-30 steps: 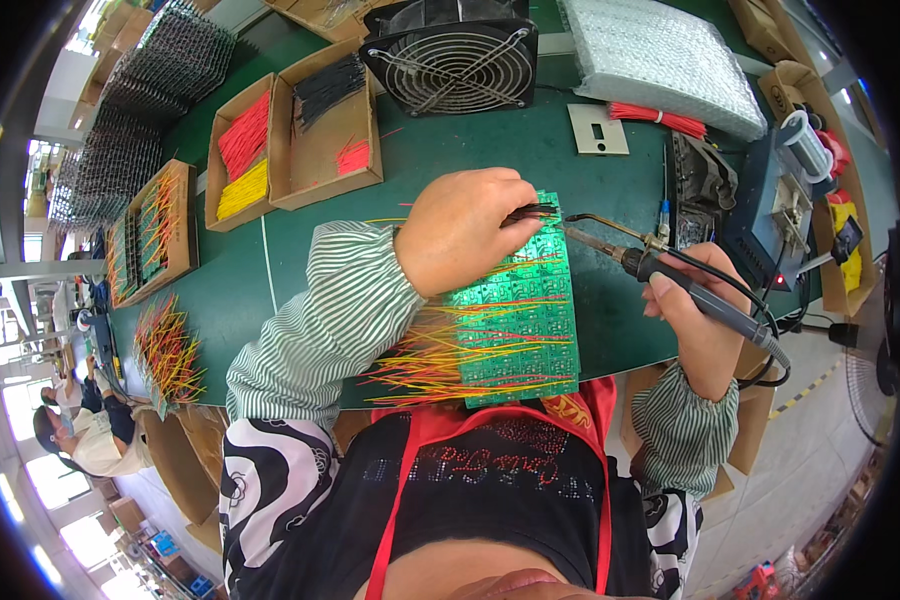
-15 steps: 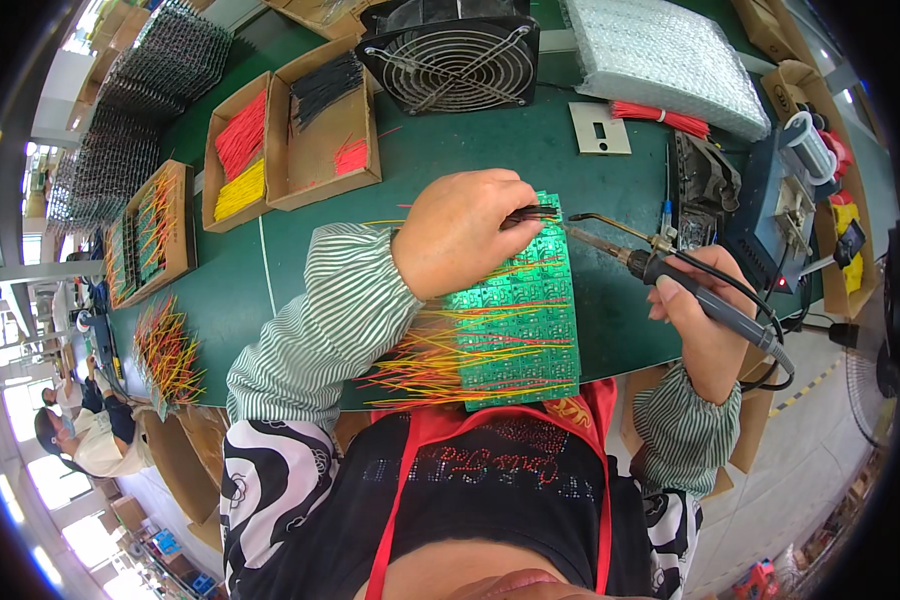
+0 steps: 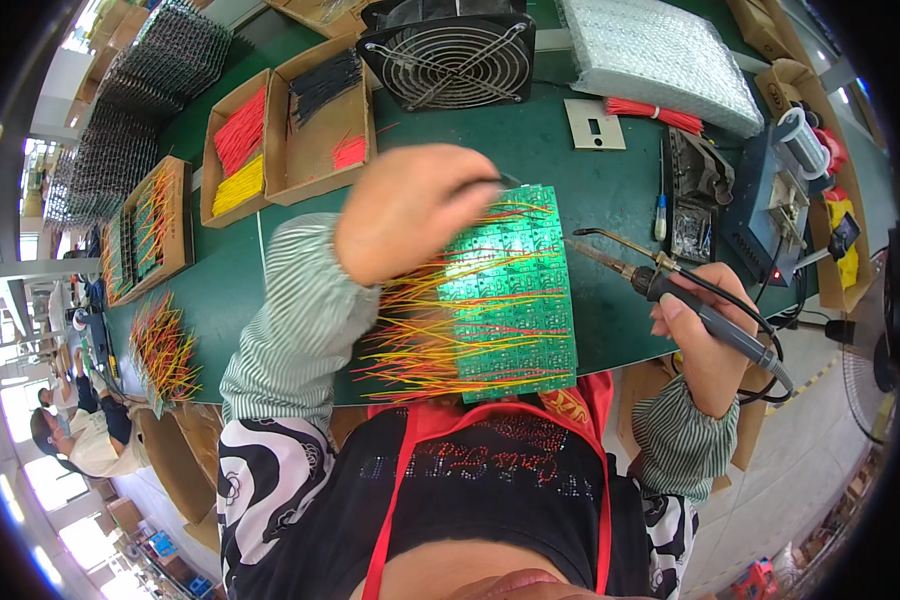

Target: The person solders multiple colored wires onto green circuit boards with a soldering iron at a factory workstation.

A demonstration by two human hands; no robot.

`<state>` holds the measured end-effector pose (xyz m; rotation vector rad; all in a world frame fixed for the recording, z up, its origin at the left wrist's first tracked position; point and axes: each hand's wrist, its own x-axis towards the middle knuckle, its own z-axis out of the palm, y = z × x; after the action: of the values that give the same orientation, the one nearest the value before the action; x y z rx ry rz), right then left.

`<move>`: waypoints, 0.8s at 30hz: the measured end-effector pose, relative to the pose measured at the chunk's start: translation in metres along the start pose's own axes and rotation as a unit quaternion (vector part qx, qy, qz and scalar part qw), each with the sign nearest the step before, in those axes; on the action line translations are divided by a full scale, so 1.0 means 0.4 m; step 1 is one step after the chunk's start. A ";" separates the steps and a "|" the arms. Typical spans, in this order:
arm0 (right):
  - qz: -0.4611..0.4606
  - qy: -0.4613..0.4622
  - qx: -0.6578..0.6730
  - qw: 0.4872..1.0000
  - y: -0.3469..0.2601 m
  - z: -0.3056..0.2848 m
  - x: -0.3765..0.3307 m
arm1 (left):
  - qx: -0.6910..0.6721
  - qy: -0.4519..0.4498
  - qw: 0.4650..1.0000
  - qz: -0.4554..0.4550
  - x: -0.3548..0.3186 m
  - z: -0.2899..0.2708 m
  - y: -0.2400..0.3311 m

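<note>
Counts, head view: one green rectangular circuit-board panel (image 3: 510, 290); one black-handled soldering iron (image 3: 680, 300); one square black metal-grilled fan (image 3: 452, 60); three open brown cardboard trays (image 3: 315, 150) of wires; one sheet of clear bubble wrap (image 3: 660, 55); two bare hands.

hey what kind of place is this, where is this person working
Most likely an electronics assembly workshop: the right hand holds a soldering iron beside a green circuit board panel bristling with wires, and cardboard boxes of cut wires sit on the green bench.
</note>
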<state>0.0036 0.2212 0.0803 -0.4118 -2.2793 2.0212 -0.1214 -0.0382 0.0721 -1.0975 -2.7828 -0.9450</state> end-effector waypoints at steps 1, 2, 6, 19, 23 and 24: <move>0.003 -0.003 0.004 1.000 0.004 0.000 -0.004 | 0.042 0.039 0.998 -0.016 -0.014 -0.029 -0.004; 0.002 -0.004 0.005 1.000 0.000 0.004 -0.010 | 0.069 0.068 0.993 -0.072 -0.033 -0.056 0.007; -0.004 -0.031 0.007 1.000 0.006 0.015 -0.032 | 0.049 -0.024 0.994 -0.092 -0.110 -0.065 0.049; -0.048 -0.082 -0.009 0.995 0.008 0.076 -0.053 | 0.133 0.028 0.990 -0.037 -0.178 0.021 0.050; -0.019 -0.103 0.020 0.994 0.006 0.093 -0.056 | -0.075 -0.021 0.987 -0.140 -0.170 0.007 0.012; -0.019 -0.104 0.020 0.994 0.008 0.098 -0.055 | -0.086 -0.035 0.985 -0.143 -0.170 0.002 0.008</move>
<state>0.0163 0.1785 0.0749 -0.1597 -2.3355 2.1807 -0.0681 -0.0781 0.0585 -0.7690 -3.0213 -1.2160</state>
